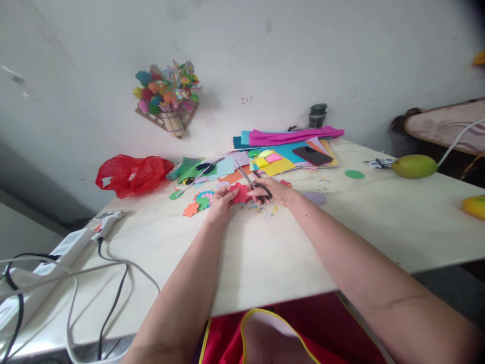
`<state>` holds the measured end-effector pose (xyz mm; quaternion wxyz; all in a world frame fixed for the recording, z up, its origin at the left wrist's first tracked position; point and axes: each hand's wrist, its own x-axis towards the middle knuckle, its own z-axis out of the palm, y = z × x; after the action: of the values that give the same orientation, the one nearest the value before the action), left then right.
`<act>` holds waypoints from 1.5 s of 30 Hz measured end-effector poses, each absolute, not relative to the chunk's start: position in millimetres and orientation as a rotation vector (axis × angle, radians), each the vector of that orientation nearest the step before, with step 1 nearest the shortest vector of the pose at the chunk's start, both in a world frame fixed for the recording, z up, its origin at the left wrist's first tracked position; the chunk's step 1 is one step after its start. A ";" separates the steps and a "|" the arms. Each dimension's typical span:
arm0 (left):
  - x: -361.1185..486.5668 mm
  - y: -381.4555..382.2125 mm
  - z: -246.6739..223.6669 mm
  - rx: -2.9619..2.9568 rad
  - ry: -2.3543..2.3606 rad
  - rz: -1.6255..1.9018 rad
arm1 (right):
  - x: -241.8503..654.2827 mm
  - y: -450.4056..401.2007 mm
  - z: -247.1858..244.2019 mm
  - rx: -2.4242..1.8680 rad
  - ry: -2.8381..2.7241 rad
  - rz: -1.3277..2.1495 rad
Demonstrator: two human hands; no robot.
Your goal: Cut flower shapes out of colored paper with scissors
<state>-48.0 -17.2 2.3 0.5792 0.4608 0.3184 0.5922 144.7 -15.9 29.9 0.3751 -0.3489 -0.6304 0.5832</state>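
A red paper flower [240,193] is pinched between the thumb and fingers of my left hand [222,200]. My right hand [273,191] has its fingers in the handles of a pair of scissors [246,175], whose blades point up and to the left, just above the flower. Left of my left hand lie cut paper flowers, among them an orange one [191,209] and a green one [203,203]. Small paper scraps [271,210] are scattered below my right hand. A lilac paper circle [314,197] rests to the right, partly behind my right forearm.
Coloured sheets [282,167] and a dark phone [312,155] lie at the back of the table [257,263]. A red plastic bag [132,174] and second scissors [206,167] are at the back left. Power strips [68,247] with cables sit left; a green-yellow fruit [415,166] sits right.
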 end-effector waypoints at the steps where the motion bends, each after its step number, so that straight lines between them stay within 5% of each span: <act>1: -47.7 -17.2 2.8 1.077 0.745 1.386 | 146.0 -15.4 29.4 -0.885 -1.649 1.495; 16: -49.1 -17.4 6.3 1.120 0.754 1.356 | 154.1 -18.7 35.5 -0.938 -1.850 1.520; 36: -45.4 -24.4 3.3 1.308 0.755 1.079 | 133.7 -16.9 33.8 -0.890 -1.454 1.249; 45: -44.9 -23.9 7.2 1.163 0.775 1.287 | 128.4 -19.4 34.3 -0.876 -1.394 1.271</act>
<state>-44.9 -23.9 7.2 0.5817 0.4978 0.3319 0.5510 128.4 -19.4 34.3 0.5063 -0.3632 -0.5780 0.5269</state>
